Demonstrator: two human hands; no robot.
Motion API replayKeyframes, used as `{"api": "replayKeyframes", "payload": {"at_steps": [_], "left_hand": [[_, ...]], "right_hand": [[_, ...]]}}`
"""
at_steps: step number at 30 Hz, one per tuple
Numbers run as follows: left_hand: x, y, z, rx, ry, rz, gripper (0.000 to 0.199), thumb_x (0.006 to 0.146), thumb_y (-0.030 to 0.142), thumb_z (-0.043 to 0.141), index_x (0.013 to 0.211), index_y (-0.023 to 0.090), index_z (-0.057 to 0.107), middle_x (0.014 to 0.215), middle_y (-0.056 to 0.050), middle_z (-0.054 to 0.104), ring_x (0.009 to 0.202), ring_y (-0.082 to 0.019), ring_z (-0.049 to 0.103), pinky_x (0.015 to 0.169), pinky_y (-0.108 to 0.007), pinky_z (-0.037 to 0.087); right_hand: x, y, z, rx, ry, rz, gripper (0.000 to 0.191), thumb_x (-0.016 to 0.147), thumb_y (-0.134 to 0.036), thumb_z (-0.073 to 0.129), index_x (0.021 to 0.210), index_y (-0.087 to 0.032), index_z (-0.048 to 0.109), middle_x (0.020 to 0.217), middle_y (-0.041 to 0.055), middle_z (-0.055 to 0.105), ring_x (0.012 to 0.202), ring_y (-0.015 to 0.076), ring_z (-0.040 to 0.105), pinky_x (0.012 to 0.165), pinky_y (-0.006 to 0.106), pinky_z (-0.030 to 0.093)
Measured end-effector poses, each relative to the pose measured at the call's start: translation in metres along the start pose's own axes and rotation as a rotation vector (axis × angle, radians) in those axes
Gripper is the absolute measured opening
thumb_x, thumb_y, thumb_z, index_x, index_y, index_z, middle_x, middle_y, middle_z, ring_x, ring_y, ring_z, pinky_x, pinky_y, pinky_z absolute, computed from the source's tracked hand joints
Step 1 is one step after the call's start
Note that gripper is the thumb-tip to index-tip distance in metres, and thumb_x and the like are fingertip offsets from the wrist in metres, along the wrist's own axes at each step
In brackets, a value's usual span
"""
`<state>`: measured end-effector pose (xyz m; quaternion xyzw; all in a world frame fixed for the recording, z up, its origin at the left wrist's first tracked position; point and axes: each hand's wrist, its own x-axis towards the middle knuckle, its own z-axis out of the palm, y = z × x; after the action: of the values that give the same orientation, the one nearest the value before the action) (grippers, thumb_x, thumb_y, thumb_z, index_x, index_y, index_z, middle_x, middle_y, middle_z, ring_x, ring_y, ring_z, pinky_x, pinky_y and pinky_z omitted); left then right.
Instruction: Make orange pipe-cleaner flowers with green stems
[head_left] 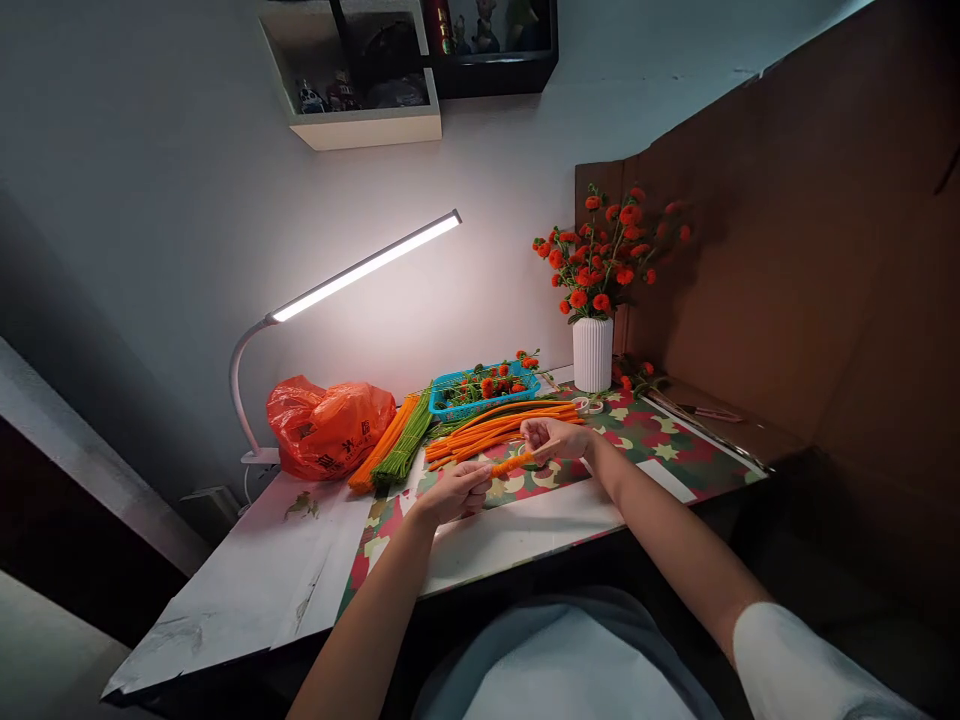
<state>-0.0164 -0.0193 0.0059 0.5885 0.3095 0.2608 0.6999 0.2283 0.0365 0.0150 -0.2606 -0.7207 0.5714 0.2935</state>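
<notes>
An orange pipe cleaner [512, 465], coiled or bunched along its length, stretches between my two hands above the table's front part. My left hand [459, 491] is closed on its left end. The fingers of my right hand [553, 440] pinch its other end. Just behind my hands lies a spread of straight orange pipe cleaners [480, 432]. Bundles of orange pipe cleaners [370, 472] and green pipe cleaners [403, 448] rest to the left of them.
A blue basket [450, 411] holds green stems with orange flowers. Behind stands a white ribbed vase [592, 355] of orange flowers [589, 265]. A red plastic bag [326, 425] sits beside the lit lamp [367, 266]. Scissors [590, 405] lie near the vase; cardboard [787, 250] walls the right side.
</notes>
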Motion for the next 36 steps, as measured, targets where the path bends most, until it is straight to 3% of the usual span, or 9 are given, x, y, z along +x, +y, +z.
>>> {"api": "replayKeyframes", "payload": {"at_steps": [2, 4, 11, 16, 20, 24, 28, 32, 36], "left_hand": [[-0.002, 0.003, 0.002, 0.109, 0.016, -0.021, 0.041, 0.075, 0.054, 0.063, 0.068, 0.018, 0.044, 0.052, 0.011, 0.019, 0.041, -0.003, 0.012, 0.041, -0.021, 0.010], [-0.004, 0.005, 0.004, 0.222, 0.056, -0.018, 0.042, 0.074, 0.056, 0.062, 0.069, 0.016, 0.049, 0.051, 0.011, 0.022, 0.041, -0.004, 0.016, 0.041, -0.021, 0.014], [-0.006, 0.008, 0.005, 0.419, 0.126, 0.009, 0.048, 0.073, 0.064, 0.055, 0.073, 0.016, 0.057, 0.047, 0.010, 0.026, 0.041, -0.006, 0.022, 0.044, -0.022, 0.026], [-0.006, 0.008, 0.005, 0.449, 0.151, 0.010, 0.049, 0.071, 0.067, 0.055, 0.065, 0.019, 0.051, 0.047, 0.009, 0.028, 0.041, -0.006, 0.023, 0.044, -0.023, 0.027], [-0.005, 0.008, 0.005, 0.521, 0.224, -0.033, 0.051, 0.070, 0.069, 0.052, 0.066, 0.019, 0.052, 0.047, 0.009, 0.028, 0.041, -0.007, 0.025, 0.043, -0.023, 0.022], [0.001, 0.004, 0.002, 0.573, 0.338, 0.036, 0.051, 0.071, 0.068, 0.051, 0.067, 0.017, 0.054, 0.049, 0.009, 0.024, 0.043, -0.007, 0.022, 0.044, -0.023, 0.016], [0.007, 0.002, 0.002, 0.593, 0.458, 0.166, 0.046, 0.075, 0.062, 0.047, 0.062, 0.018, 0.047, 0.052, 0.008, 0.024, 0.047, -0.008, 0.019, 0.045, -0.023, 0.015], [0.011, 0.002, 0.004, 0.638, 0.585, 0.255, 0.041, 0.079, 0.055, 0.043, 0.058, 0.020, 0.041, 0.052, 0.006, 0.026, 0.050, -0.010, 0.024, 0.048, -0.024, 0.018], [0.015, 0.000, 0.002, 0.758, 0.676, 0.356, 0.038, 0.080, 0.047, 0.044, 0.054, 0.021, 0.039, 0.053, 0.003, 0.035, 0.052, -0.013, 0.032, 0.053, -0.025, 0.023]], "right_hand": [[0.000, 0.002, -0.004, 0.075, -0.157, 0.094, 0.052, 0.053, -0.037, 0.082, 0.081, -0.020, 0.042, 0.065, -0.0035, 0.059, 0.049, 0.0102, 0.054, 0.051, 0.025, 0.047], [0.001, 0.003, -0.007, 0.080, -0.217, 0.165, 0.054, 0.049, -0.033, 0.084, 0.082, -0.019, 0.043, 0.067, -0.0026, 0.062, 0.051, 0.0112, 0.058, 0.051, 0.024, 0.048], [0.009, -0.005, -0.005, -0.142, -0.117, 0.170, 0.045, 0.048, -0.022, 0.080, 0.074, -0.018, 0.044, 0.064, -0.0022, 0.065, 0.059, 0.0122, 0.062, 0.055, 0.021, 0.046], [0.021, -0.030, -0.006, -0.372, -0.248, 0.229, 0.038, 0.048, -0.018, 0.077, 0.073, -0.019, 0.048, 0.062, -0.0042, 0.063, 0.058, 0.0125, 0.060, 0.054, 0.022, 0.045], [0.036, -0.052, 0.002, -0.760, -0.279, 0.243, 0.035, 0.043, -0.006, 0.075, 0.071, -0.019, 0.057, 0.060, -0.0051, 0.063, 0.054, 0.0129, 0.058, 0.051, 0.022, 0.041], [0.045, -0.066, 0.027, -1.166, -0.079, 0.150, 0.033, 0.042, 0.004, 0.073, 0.061, -0.019, 0.059, 0.059, -0.0015, 0.063, 0.061, 0.0176, 0.061, 0.055, 0.024, 0.040], [0.043, -0.077, 0.054, -1.475, 0.164, 0.125, 0.027, 0.060, 0.001, 0.069, 0.080, -0.015, 0.062, 0.080, 0.0120, 0.069, 0.080, 0.0253, 0.065, 0.059, 0.026, 0.042], [0.034, -0.080, 0.067, -1.565, 0.284, 0.103, 0.034, 0.072, 0.001, 0.060, 0.102, -0.014, 0.056, 0.087, 0.0151, 0.068, 0.088, 0.0256, 0.064, 0.060, 0.025, 0.041], [0.028, -0.070, 0.059, -1.547, 0.321, 0.042, 0.032, 0.073, 0.003, 0.054, 0.098, -0.016, 0.056, 0.083, 0.0134, 0.066, 0.086, 0.0245, 0.062, 0.057, 0.024, 0.037]]}}
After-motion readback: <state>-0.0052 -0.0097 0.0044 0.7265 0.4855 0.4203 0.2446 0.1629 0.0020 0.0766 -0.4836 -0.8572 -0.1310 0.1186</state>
